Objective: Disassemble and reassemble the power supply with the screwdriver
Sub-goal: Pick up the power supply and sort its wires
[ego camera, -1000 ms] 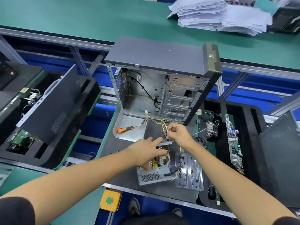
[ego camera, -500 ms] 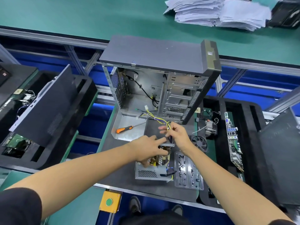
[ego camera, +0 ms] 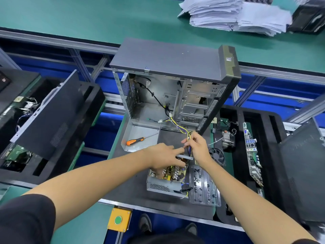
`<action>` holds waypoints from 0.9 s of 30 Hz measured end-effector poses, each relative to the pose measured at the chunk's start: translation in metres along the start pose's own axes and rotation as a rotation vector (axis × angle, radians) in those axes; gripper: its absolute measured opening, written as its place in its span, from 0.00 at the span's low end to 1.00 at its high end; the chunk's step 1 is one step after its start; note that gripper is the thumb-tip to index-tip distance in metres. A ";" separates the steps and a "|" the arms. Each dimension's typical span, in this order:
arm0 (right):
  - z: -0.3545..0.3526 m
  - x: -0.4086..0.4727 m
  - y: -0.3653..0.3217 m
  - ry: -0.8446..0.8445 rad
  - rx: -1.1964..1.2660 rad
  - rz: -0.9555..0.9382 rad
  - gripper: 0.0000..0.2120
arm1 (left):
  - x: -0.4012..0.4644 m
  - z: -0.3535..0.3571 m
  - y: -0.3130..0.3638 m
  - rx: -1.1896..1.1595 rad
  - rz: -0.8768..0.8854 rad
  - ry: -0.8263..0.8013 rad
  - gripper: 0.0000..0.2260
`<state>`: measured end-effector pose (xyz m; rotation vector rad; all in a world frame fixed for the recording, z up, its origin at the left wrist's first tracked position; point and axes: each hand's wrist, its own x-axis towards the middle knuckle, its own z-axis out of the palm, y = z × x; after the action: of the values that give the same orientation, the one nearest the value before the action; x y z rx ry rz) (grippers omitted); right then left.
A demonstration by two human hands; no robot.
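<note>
— How many hands are on the power supply (ego camera: 167,180)?
— Two. It sits just in front of the one open computer case (ego camera: 172,92). The left hand (ego camera: 163,159) grips its far edge; the right hand (ego camera: 197,147) pinches its wire bundle (ego camera: 183,129).
— The screwdriver (ego camera: 139,140)?
— One, lying loose, left of the case's foot.

Electronics assembly line, factory floor. Green-matted worktop (ego camera: 88,16) on aluminium rails, black foam trays (ego camera: 274,124) holding circuit boards (ego camera: 252,155) and a fan (ego camera: 217,155), an opened computer case (ego camera: 172,81) on a pallet. Yellow box with a green push button (ego camera: 118,220) at the station edge, stacked paperwork (ego camera: 233,14) behind.
</note>
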<state>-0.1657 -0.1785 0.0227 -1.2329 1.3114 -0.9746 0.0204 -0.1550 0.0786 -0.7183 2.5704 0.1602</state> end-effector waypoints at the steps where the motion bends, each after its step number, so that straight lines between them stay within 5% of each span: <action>1: -0.001 -0.001 0.001 0.007 0.000 0.008 0.15 | 0.002 0.000 0.001 0.001 0.001 0.000 0.43; 5: -0.002 -0.001 0.007 0.028 0.009 0.036 0.19 | 0.007 0.007 0.005 -0.030 0.011 0.018 0.43; 11: 0.005 0.001 0.018 0.040 -0.102 0.079 0.08 | 0.014 0.016 -0.004 -0.123 -0.006 -0.001 0.40; 27: 0.007 -0.006 0.041 -0.050 -0.396 0.233 0.13 | 0.034 0.039 -0.020 -0.201 0.003 -0.051 0.42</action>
<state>-0.1654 -0.1660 -0.0178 -1.3492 1.6176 -0.5294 0.0203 -0.1788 0.0289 -0.7717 2.5309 0.4378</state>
